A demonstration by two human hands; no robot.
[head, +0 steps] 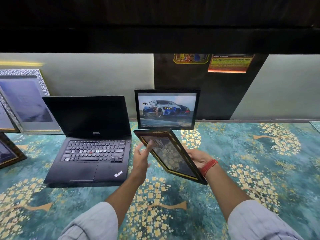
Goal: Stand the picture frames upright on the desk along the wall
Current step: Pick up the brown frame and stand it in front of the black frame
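A dark frame with gold trim (pixel 170 155) hangs tilted above the desk, its glass facing me. My right hand (pixel 199 157) grips its right edge from behind. My left hand (pixel 142 157) is beside the frame's left edge with fingers spread, fingertips at or just off the frame; it holds nothing. A black frame with a car picture (pixel 167 109) stands upright against the wall just behind. At the far left a large silver-framed picture (pixel 26 101) leans on the wall, and a dark gold-trimmed frame (pixel 8 151) lies tilted at the left edge.
An open black laptop (pixel 90 141) sits left of my hands. The desk (pixel 259 161) has a teal floral cover, with bare surface to the right along the wall. A dark shelf overhangs above. Stickers (pixel 230 64) are on the dark wall panel.
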